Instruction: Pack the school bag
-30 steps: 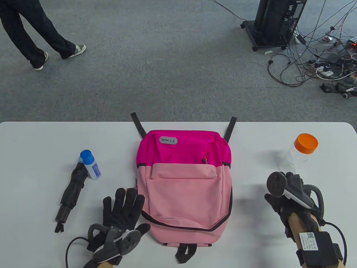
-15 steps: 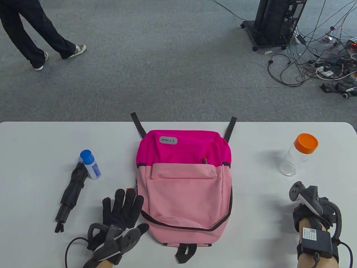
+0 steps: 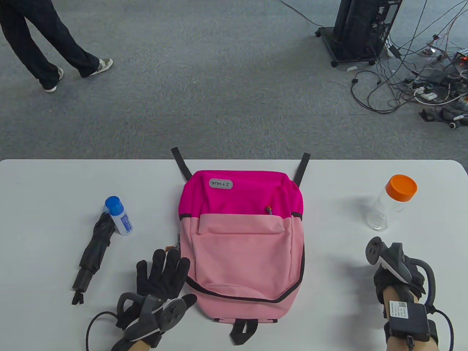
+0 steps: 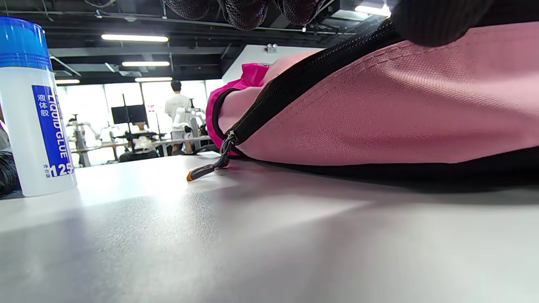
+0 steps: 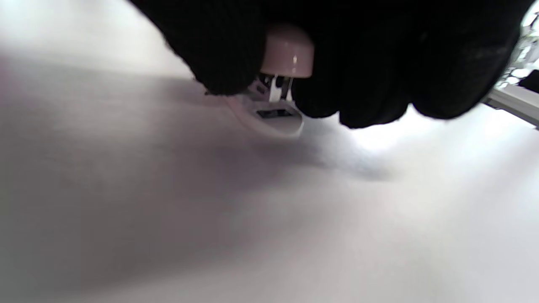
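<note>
The left hand (image 3: 162, 279) lies low over the table near the bottom edge of the table view, palm down, its gloved fingers (image 3: 172, 261) spread and stretched forward, the thumb splayed out to the right. A grey tracker (image 3: 153, 316) sits strapped across its back. In the left wrist view the fingertips (image 4: 244, 10) hang in from the top. The right hand (image 3: 396, 278) is bunched into a loose fist, fingers curled under, with its tracker (image 3: 389, 256) angled up and left; the right wrist view shows the curled fingers (image 5: 379, 63) closed round something small and pale
</note>
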Action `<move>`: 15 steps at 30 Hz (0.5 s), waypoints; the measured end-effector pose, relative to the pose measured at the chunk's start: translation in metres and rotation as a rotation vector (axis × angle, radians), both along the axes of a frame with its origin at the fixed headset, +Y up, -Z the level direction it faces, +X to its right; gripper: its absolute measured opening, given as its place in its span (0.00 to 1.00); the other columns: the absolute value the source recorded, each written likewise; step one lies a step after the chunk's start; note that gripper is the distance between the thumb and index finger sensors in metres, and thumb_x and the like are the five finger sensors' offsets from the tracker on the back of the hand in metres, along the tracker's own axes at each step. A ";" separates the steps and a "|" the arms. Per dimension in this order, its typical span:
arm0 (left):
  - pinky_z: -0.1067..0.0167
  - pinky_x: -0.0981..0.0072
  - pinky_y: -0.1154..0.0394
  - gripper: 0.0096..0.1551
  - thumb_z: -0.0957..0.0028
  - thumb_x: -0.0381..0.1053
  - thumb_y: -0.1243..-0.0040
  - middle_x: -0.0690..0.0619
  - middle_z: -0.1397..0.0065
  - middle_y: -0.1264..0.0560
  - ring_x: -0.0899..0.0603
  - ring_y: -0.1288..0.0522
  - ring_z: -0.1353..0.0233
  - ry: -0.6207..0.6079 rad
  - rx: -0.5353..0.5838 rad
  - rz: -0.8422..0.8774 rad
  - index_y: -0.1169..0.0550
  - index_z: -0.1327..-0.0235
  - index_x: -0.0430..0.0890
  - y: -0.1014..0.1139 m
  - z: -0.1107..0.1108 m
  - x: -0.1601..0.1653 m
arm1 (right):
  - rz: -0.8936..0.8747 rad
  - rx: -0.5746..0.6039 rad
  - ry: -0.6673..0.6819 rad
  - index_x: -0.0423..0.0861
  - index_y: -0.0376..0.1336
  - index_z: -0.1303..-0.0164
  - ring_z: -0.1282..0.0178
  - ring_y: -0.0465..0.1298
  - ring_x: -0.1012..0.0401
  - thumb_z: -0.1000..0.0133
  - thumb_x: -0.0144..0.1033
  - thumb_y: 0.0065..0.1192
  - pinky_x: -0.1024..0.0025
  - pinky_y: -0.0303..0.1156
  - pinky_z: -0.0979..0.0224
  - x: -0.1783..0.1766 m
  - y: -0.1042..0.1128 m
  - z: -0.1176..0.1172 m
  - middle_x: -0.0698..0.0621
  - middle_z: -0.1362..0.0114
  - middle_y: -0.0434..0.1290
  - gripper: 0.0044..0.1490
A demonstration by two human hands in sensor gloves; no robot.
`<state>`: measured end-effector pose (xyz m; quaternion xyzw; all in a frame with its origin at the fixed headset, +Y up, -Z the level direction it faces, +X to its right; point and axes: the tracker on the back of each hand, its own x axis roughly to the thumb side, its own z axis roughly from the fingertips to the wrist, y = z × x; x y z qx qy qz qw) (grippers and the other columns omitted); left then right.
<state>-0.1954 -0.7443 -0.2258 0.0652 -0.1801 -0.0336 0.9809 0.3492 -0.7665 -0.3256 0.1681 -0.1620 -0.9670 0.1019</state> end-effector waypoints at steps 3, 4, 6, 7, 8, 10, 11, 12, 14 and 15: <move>0.28 0.15 0.50 0.56 0.49 0.71 0.50 0.34 0.09 0.50 0.21 0.53 0.14 0.003 -0.001 0.003 0.48 0.13 0.45 0.000 -0.001 0.000 | -0.020 -0.037 0.002 0.37 0.62 0.24 0.38 0.81 0.40 0.44 0.35 0.65 0.33 0.77 0.37 -0.011 0.007 -0.003 0.32 0.31 0.76 0.38; 0.28 0.15 0.50 0.56 0.49 0.71 0.50 0.35 0.09 0.50 0.21 0.54 0.14 0.003 -0.002 0.003 0.48 0.13 0.45 0.000 -0.001 0.000 | -0.025 -0.023 0.030 0.37 0.62 0.24 0.38 0.82 0.40 0.45 0.35 0.66 0.33 0.78 0.37 -0.017 0.010 -0.005 0.31 0.31 0.76 0.38; 0.28 0.16 0.50 0.56 0.49 0.71 0.50 0.35 0.09 0.50 0.21 0.53 0.14 0.006 0.002 0.003 0.48 0.13 0.45 0.000 -0.002 0.000 | -0.012 0.000 0.056 0.36 0.63 0.24 0.39 0.82 0.40 0.45 0.34 0.66 0.34 0.78 0.38 -0.026 0.018 -0.007 0.31 0.31 0.77 0.38; 0.28 0.15 0.50 0.56 0.49 0.71 0.50 0.35 0.09 0.50 0.21 0.53 0.14 0.007 0.008 0.007 0.47 0.13 0.45 0.002 -0.002 0.000 | -0.008 0.009 0.071 0.35 0.63 0.24 0.39 0.83 0.40 0.45 0.34 0.66 0.34 0.78 0.38 -0.031 0.023 -0.008 0.30 0.31 0.77 0.39; 0.28 0.16 0.50 0.55 0.49 0.71 0.49 0.35 0.09 0.49 0.21 0.53 0.14 0.011 0.018 0.008 0.47 0.13 0.45 0.003 -0.002 0.001 | -0.012 0.014 0.085 0.34 0.63 0.24 0.40 0.83 0.40 0.45 0.34 0.67 0.34 0.79 0.38 -0.035 0.029 -0.008 0.30 0.31 0.77 0.39; 0.27 0.16 0.49 0.55 0.49 0.70 0.49 0.35 0.09 0.49 0.22 0.53 0.14 0.013 0.036 0.008 0.47 0.13 0.45 0.004 -0.002 0.002 | -0.037 0.028 0.115 0.33 0.63 0.24 0.40 0.84 0.40 0.46 0.34 0.67 0.35 0.79 0.39 -0.045 0.042 -0.009 0.30 0.31 0.78 0.40; 0.27 0.16 0.49 0.55 0.49 0.70 0.49 0.35 0.09 0.49 0.22 0.52 0.14 0.012 0.040 0.012 0.46 0.13 0.45 0.005 -0.003 0.003 | -0.053 0.046 0.140 0.34 0.63 0.24 0.41 0.84 0.40 0.46 0.34 0.67 0.35 0.79 0.39 -0.051 0.052 -0.009 0.30 0.31 0.78 0.40; 0.27 0.16 0.49 0.55 0.49 0.70 0.49 0.35 0.09 0.48 0.22 0.52 0.14 0.013 0.043 0.017 0.46 0.13 0.45 0.006 -0.004 0.003 | -0.059 0.065 0.158 0.36 0.64 0.24 0.40 0.84 0.40 0.46 0.33 0.68 0.35 0.79 0.39 -0.055 0.058 -0.008 0.30 0.31 0.78 0.39; 0.27 0.16 0.49 0.54 0.49 0.69 0.49 0.36 0.09 0.48 0.22 0.52 0.13 0.011 0.042 0.034 0.45 0.13 0.45 0.011 -0.007 0.005 | -0.070 0.115 0.213 0.38 0.65 0.24 0.40 0.84 0.40 0.47 0.33 0.70 0.35 0.79 0.38 -0.064 0.072 -0.007 0.30 0.31 0.78 0.38; 0.27 0.17 0.48 0.52 0.48 0.68 0.50 0.36 0.09 0.47 0.22 0.52 0.13 0.014 0.040 0.056 0.45 0.13 0.45 0.017 -0.011 0.007 | -0.088 0.138 0.236 0.39 0.66 0.25 0.40 0.84 0.41 0.48 0.33 0.71 0.35 0.80 0.38 -0.070 0.079 -0.005 0.31 0.31 0.78 0.38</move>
